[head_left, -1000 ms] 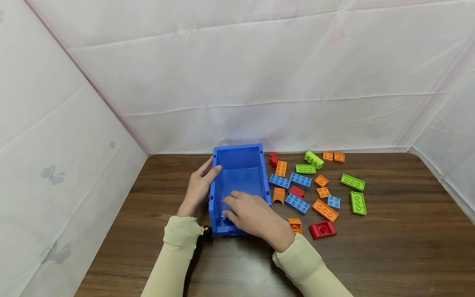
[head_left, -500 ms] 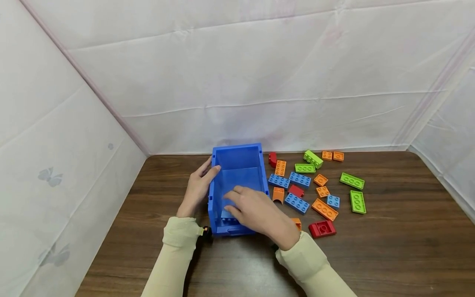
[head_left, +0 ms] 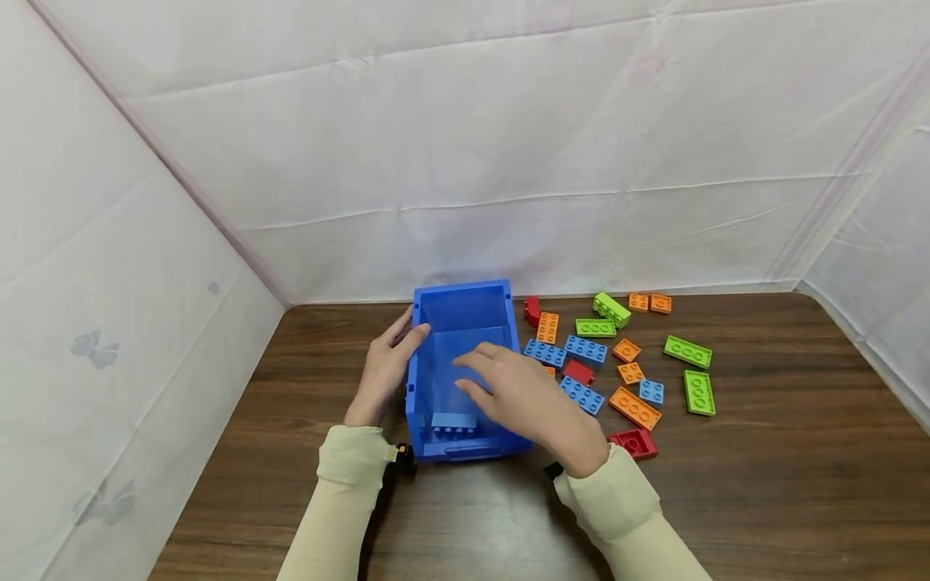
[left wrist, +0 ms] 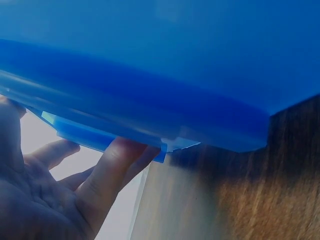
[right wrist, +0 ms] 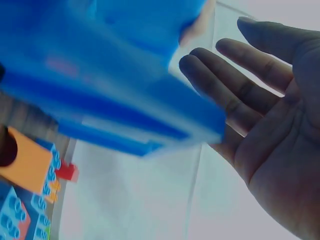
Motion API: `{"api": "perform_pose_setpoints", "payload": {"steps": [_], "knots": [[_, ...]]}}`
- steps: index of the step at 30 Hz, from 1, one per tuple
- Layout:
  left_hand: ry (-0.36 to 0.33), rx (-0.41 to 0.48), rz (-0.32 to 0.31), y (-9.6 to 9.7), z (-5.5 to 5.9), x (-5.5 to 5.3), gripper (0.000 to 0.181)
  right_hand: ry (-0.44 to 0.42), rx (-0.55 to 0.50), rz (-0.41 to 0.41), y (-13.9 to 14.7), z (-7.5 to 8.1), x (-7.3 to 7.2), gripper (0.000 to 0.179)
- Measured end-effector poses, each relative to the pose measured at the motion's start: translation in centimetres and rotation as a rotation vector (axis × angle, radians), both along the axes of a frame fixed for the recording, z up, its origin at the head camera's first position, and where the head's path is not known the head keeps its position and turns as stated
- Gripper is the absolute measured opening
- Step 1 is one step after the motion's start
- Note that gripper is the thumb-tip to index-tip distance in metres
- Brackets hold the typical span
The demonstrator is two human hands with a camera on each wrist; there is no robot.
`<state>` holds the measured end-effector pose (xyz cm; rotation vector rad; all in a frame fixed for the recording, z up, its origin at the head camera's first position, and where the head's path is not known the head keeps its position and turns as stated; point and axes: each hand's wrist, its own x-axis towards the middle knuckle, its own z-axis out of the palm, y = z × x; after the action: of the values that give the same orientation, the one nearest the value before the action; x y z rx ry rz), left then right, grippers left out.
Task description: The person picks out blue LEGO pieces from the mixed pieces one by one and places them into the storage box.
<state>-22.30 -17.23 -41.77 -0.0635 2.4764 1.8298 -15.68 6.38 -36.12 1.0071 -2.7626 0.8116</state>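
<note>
A blue plastic bin (head_left: pixel 465 284) stands on the table, and inside it a blue toy brick (head_left: pixel 454 423) lies on its side near the front wall. My left hand (head_left: pixel 383 367) grips the bin's left wall, the thumb over the rim and the other fingers outside. In the left wrist view, that hand's fingers (left wrist: pixel 107 175) meet the bin's edge. Over the bin's right half hovers my right hand (head_left: pixel 526 395), its fingers loosely spread and holding nothing. The right wrist view shows the open palm (right wrist: pixel 285 135) beside the bin wall (right wrist: pixel 125 110).
Several loose toy bricks lie right of the bin, among them a green brick (head_left: pixel 610 309), an orange flat brick (head_left: pixel 635 408), a blue brick (head_left: pixel 585 349) and a red brick (head_left: pixel 639 443). A pale fabric wall (head_left: pixel 465 161) rises behind the wooden table (head_left: pixel 785 452).
My right hand has let go of the blue brick in the bin and moved up and to the right, uncovering it. The left hand has stayed on the bin.
</note>
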Motion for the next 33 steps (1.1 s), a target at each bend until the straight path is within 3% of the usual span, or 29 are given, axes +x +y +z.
{"api": "perform_pose_setpoints", "payload": {"steps": [14,22,33], "knots": [[-0.005,-0.026,0.016,-0.5,-0.3,0.1,0.072,0.022,-0.165,-0.164,4.5,0.8,-1.4,0.031],[0.003,-0.03,0.019,-0.5,-0.1,-0.3,0.073,0.051,-0.182,-0.204,5.8,1.1,-2.1,0.03],[0.004,-0.019,0.013,-0.3,-0.3,-0.5,0.074,-0.009,-0.186,-0.282,8.0,1.1,-2.7,0.032]]}}
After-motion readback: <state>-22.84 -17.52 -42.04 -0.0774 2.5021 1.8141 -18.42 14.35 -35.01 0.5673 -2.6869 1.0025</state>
